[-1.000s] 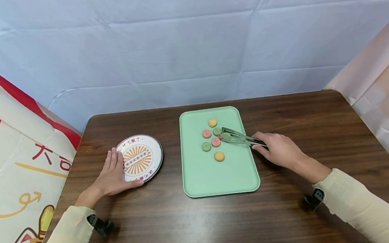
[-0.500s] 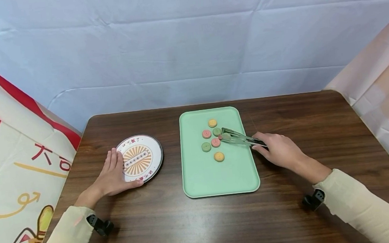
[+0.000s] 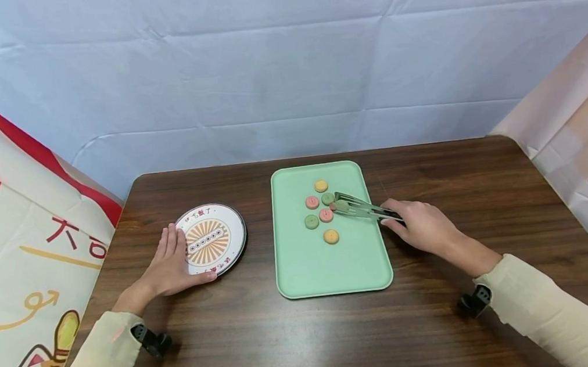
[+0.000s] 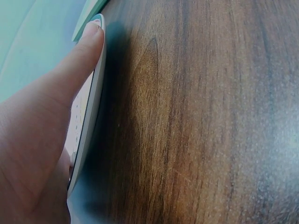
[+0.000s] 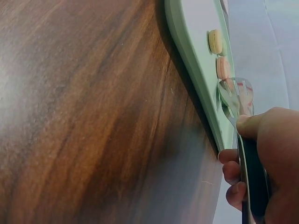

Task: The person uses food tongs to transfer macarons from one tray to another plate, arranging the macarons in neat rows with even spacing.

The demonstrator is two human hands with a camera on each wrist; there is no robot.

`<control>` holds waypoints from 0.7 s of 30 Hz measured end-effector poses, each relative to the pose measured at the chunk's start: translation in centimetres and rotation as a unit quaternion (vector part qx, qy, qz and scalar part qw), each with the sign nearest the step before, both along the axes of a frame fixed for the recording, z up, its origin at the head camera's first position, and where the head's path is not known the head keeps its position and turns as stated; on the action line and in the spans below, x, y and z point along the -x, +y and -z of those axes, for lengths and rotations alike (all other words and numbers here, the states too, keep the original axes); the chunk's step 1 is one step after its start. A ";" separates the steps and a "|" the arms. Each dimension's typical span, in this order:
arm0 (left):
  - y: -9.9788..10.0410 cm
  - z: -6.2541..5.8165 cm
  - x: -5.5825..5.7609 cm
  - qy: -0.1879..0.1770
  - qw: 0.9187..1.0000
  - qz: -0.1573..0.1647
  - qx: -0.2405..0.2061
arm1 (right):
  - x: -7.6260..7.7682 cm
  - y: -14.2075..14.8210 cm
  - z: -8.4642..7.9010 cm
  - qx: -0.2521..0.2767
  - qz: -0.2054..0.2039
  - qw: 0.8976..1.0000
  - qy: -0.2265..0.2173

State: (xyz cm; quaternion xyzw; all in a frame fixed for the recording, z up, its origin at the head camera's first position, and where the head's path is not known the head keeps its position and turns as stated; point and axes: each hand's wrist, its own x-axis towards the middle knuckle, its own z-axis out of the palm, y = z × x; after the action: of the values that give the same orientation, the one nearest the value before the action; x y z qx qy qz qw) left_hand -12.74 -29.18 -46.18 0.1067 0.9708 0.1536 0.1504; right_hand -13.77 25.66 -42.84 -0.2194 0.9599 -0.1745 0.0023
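My left hand lies at the left side of a white plate printed with orange rays. Its fingers are straight, and the thumb lies along the near rim in the left wrist view. My right hand grips metal tongs by their dark handle, thumb on top. The tong tips are over a green tray, beside green and pink macarons. Something pinkish shows at the tips; I cannot tell whether it is held. Several macarons lie on the tray, including a yellow macaron and a pink macaron.
The dark wooden table carries the tray in the middle and the plate at left. A pale cloth hangs behind the table's far edge. Printed cloths stand at both sides, and a camera is strapped to each wrist.
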 end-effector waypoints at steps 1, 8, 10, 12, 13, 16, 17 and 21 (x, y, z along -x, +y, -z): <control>0.0 0.0 0.0 0.000 1.000 0.000 0.001 | 0.0 0.0 0.0 0.000 0.000 1.000 0.000; 0.2 -0.1 -0.1 0.005 1.000 0.000 -0.002 | 0.1 -0.1 -0.2 0.003 -0.003 1.000 0.004; 0.3 -0.1 -0.1 0.006 1.000 0.000 -0.001 | 0.1 -0.1 -0.3 0.004 -0.005 1.000 0.006; 0.2 -0.1 -0.1 0.006 1.000 0.001 0.001 | 0.1 -0.2 -0.3 0.004 -0.007 1.000 0.008; 0.2 0.0 -0.1 0.005 1.000 0.001 0.003 | 0.1 -0.2 -0.3 0.005 -0.009 1.000 0.010; 0.0 0.2 0.1 0.002 1.000 -0.001 0.010 | 0.1 -0.3 -0.5 0.006 -0.012 1.000 0.013; -0.1 0.2 0.1 0.002 1.000 -0.001 0.011 | 0.1 -0.3 -0.5 0.006 -0.013 1.000 0.013; -0.1 0.2 0.1 0.000 1.000 -0.001 0.007 | 0.3 -0.5 -0.8 0.008 -0.017 1.000 0.014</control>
State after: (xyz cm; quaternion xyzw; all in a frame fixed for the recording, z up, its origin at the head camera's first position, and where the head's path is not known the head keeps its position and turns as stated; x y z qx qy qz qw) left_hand -12.82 -29.26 -46.34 0.1047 0.9719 0.1466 0.1512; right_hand -14.03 25.15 -42.01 -0.2382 0.9544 -0.1795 -0.0095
